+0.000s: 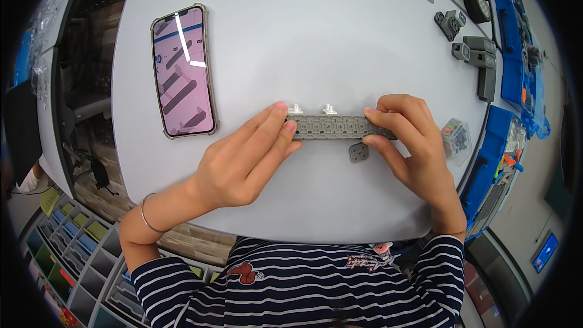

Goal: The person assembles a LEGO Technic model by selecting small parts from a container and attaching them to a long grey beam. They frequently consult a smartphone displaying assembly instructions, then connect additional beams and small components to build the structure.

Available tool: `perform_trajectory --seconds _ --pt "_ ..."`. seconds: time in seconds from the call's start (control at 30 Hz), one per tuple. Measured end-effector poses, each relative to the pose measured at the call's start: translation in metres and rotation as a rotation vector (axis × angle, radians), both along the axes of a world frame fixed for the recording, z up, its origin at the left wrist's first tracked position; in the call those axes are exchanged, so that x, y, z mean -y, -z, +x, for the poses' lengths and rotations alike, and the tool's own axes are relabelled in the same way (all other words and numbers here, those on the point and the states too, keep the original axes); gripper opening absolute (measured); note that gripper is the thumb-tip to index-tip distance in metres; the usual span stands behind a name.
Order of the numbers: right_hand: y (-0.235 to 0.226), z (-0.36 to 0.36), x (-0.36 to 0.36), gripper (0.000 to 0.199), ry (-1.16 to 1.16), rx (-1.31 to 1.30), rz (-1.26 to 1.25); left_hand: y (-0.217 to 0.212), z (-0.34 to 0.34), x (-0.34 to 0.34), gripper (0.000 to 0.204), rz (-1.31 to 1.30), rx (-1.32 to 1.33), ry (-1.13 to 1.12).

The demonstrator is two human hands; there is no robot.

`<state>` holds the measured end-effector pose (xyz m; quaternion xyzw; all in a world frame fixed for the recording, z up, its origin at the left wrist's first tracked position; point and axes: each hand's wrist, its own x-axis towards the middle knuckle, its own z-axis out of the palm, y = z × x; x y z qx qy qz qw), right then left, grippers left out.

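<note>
"Grip?"
"Left hand (240, 161) grasping grey beam (331, 127), left end; right hand (419, 146), right end."
"Beam where?"
"Over white table (273, 42), right of phone (183, 79), beside small grey plate (359, 152)."

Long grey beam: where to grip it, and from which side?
Right end, from the right, across both long edges, I'd say. The long grey beam lies left to right, narrow enough for the right hand to span; the two white pieces sit by its far edge, away from that end.
</note>
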<state>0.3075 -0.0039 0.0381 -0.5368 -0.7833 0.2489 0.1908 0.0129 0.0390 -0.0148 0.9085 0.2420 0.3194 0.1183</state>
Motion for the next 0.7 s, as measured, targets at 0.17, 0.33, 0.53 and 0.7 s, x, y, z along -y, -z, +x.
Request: perform_trajectory --seconds 0.17,0.33,0.53,0.7 --pt "0.003 -0.003 0.004 0.042 0.016 0.023 0.007 0.004 -0.001 -0.001 0.045 0.017 0.004 0.017" --pt "0.014 0.003 0.006 0.046 0.072 -0.131 -0.063 0.005 -0.001 -0.003 0.043 -0.029 0.028 0.003" --pt "0.023 0.022 0.021 0.063 0.209 -0.278 0.024 0.000 -0.003 0.002 0.040 -0.098 0.015 -0.030" --pt "0.026 0.039 0.034 0.044 0.398 -0.530 -0.250 -0.005 -0.003 0.002 0.047 -0.199 -0.028 -0.030"
